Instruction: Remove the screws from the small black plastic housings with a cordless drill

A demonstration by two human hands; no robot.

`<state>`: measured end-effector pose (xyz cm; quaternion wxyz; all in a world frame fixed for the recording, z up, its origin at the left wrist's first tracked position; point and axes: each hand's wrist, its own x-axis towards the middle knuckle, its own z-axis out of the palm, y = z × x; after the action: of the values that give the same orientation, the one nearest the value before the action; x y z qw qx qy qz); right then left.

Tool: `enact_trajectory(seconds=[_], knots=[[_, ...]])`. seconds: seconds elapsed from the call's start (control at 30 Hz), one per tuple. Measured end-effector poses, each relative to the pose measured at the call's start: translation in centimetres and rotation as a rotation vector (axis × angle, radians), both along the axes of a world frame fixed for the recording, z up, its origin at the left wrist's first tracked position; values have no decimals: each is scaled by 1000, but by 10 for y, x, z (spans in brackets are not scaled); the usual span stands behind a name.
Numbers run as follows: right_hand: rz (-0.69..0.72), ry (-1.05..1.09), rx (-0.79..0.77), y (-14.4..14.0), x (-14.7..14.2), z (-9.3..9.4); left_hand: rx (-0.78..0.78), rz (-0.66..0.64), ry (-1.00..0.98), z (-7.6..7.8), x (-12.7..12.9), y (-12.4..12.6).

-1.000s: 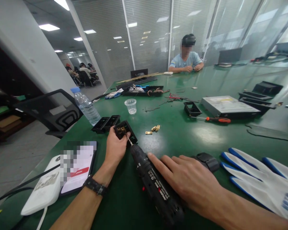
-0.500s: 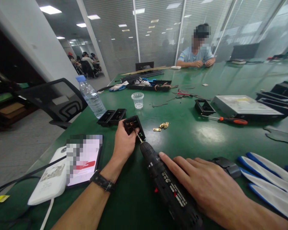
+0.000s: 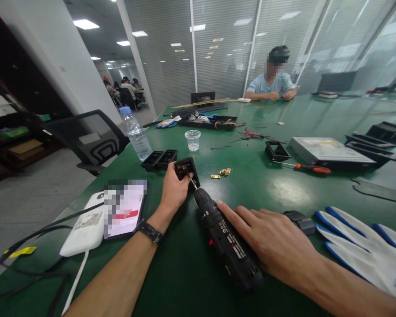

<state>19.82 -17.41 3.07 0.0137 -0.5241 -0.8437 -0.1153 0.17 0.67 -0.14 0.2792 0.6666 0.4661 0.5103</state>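
A person sits at the near edge of a long green table [image 3: 251, 185], seen from their own head. Their left hand [image 3: 173, 191] is closed around a small black plastic housing [image 3: 186, 169], tilting its open face toward them, apparently so the fittings inside can be reached. Their right hand [image 3: 272, 240] rests with fingers spread and flat along the side of a black cordless drill [image 3: 226, 242], not wrapped around it, steadying the tool as it lies low across the table. The drill's thin bit [image 3: 193, 182] points into the housing; whether it sits in a screw is too small to tell. Just beyond the housing lie a few loose brass hinges [image 3: 221, 172], and to its left a pair of matching black housings [image 3: 159, 159]. A phone [image 3: 125, 208] rests on a white power bank [image 3: 82, 229] near the left edge. White-and-blue work gloves [image 3: 359, 244] lie at the near right. Farther off are a water bottle [image 3: 136, 133], a clear plastic cup [image 3: 192, 139] and a red-handled screwdriver [image 3: 305, 167]. Another person [image 3: 272, 81] works at the far edge.
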Motion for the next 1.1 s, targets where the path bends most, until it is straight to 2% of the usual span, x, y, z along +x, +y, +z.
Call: enact_trajectory(seconds=[0.4, 0.57, 0.83, 1.1], knots=[[36, 23, 11, 2, 4, 0, 15, 1, 22, 3, 2, -2], [38, 144, -24, -1, 11, 8, 33, 10, -14, -1, 1, 0], [98, 269, 117, -3, 18, 12, 60, -14, -72, -2, 2, -1], [116, 354, 127, -7, 23, 19, 118, -91, -138, -12, 1, 1]])
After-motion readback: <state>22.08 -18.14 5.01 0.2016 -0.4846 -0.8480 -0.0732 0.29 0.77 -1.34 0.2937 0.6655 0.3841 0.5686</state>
